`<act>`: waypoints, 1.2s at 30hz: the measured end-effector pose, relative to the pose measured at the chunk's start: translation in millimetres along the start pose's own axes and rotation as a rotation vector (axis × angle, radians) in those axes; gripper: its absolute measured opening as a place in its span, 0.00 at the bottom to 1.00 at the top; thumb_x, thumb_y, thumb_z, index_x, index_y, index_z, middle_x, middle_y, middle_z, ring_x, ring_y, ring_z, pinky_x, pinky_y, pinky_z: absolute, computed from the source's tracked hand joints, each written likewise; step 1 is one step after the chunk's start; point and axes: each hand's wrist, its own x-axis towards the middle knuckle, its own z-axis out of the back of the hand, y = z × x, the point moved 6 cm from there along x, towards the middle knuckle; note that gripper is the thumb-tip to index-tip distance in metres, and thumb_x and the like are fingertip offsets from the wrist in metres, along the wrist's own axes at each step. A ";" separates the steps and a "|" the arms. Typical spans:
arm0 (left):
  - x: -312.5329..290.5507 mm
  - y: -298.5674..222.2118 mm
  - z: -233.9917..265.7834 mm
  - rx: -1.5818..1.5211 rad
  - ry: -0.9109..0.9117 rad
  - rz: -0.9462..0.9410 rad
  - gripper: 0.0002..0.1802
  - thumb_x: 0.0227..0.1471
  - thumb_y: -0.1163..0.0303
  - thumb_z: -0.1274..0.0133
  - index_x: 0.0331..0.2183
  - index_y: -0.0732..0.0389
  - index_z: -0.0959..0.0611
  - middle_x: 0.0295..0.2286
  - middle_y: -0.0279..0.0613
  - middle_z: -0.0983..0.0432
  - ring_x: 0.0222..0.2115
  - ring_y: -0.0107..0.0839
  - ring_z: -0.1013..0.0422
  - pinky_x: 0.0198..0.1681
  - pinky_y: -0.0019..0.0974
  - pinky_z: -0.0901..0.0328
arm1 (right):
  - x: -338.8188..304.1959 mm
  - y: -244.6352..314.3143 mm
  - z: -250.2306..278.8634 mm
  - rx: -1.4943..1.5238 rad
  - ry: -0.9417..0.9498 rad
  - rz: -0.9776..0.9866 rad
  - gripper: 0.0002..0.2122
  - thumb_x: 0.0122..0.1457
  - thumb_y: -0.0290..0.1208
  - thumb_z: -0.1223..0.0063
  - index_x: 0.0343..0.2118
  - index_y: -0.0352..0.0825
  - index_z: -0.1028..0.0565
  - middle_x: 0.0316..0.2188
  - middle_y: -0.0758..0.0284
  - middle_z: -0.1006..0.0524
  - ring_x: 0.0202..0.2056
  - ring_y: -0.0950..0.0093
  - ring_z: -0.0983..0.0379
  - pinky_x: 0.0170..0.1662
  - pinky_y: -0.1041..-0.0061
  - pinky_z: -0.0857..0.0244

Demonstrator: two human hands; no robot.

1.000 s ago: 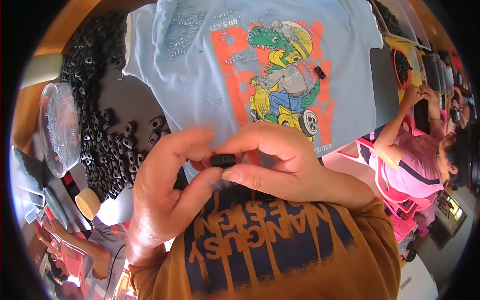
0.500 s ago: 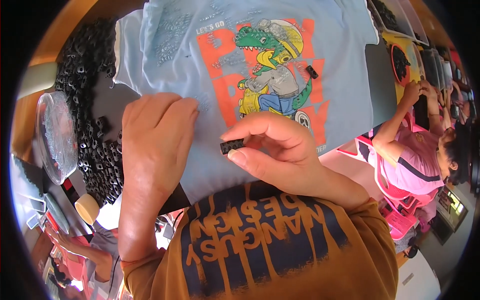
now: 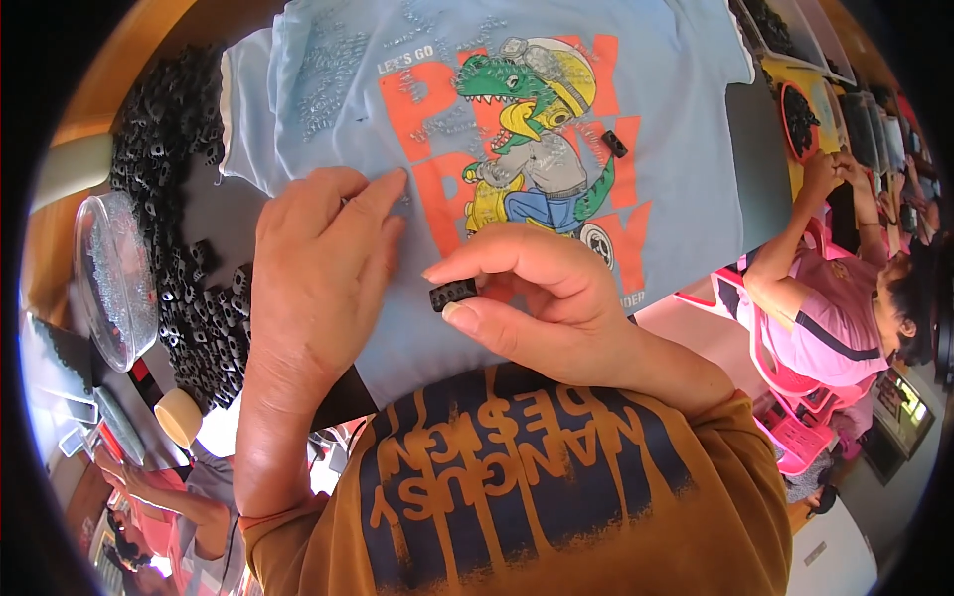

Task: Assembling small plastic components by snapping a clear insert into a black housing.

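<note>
Over the near part of a blue shirt (image 3: 686,189), the right hand (image 3: 556,308) grips a black block (image 3: 453,294) between thumb and forefinger. Left of this block is the left hand (image 3: 323,258), back upward, fingers bent and close together; whether its fingertips hold anything or touch the cloth cannot be determined. A second block (image 3: 614,144) lies on the shirt's dinosaur print (image 3: 542,164), near the tail. Small clear pieces (image 3: 333,79) are scattered over the cloth, many at upper left. Beside the shirt, a pile (image 3: 204,343) of black parts covers the table's (image 3: 757,184) left side. Left of the pile, a round clear dish (image 3: 111,353) contains clear pieces.
</note>
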 end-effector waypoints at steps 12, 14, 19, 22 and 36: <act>15.0 6.1 1.1 -0.014 0.045 0.031 0.07 0.46 0.78 0.46 0.32 0.63 0.21 0.28 0.45 0.28 0.30 0.45 0.31 0.34 0.39 0.36 | -1.8 -0.9 -0.3 -0.003 0.005 0.004 0.14 0.53 0.15 0.45 0.44 0.31 0.26 0.36 0.69 0.27 0.35 0.83 0.33 0.35 0.84 0.40; 14.4 2.2 4.8 -0.014 -0.008 0.009 0.06 0.45 0.78 0.45 0.31 0.62 0.21 0.27 0.44 0.29 0.29 0.47 0.32 0.33 0.40 0.37 | -3.3 -6.5 -0.6 0.215 -0.026 -0.042 0.14 0.53 0.15 0.44 0.44 0.30 0.26 0.36 0.68 0.27 0.36 0.83 0.32 0.36 0.84 0.39; -2.6 -4.8 21.8 -0.454 -0.082 0.218 0.09 0.44 0.86 0.47 0.31 0.65 0.21 0.28 0.40 0.26 0.26 0.29 0.30 0.30 0.28 0.35 | -2.3 -3.3 2.4 0.099 -0.039 -0.023 0.14 0.52 0.15 0.44 0.43 0.29 0.26 0.37 0.67 0.27 0.35 0.83 0.32 0.36 0.84 0.39; -13.3 -6.3 22.1 -0.686 -0.055 0.308 0.09 0.43 0.87 0.47 0.30 0.66 0.21 0.27 0.39 0.25 0.25 0.25 0.30 0.29 0.27 0.36 | -1.4 -3.2 2.5 0.052 -0.026 -0.003 0.13 0.52 0.15 0.43 0.42 0.29 0.25 0.36 0.67 0.27 0.34 0.82 0.32 0.35 0.84 0.39; -18.9 -28.7 32.2 -0.619 0.079 0.086 0.13 0.36 0.86 0.42 0.30 0.66 0.19 0.25 0.43 0.25 0.26 0.37 0.28 0.28 0.33 0.35 | 2.2 3.4 -7.9 -0.240 -0.018 0.124 0.13 0.47 0.15 0.43 0.38 0.30 0.24 0.29 0.68 0.27 0.26 0.82 0.33 0.27 0.84 0.38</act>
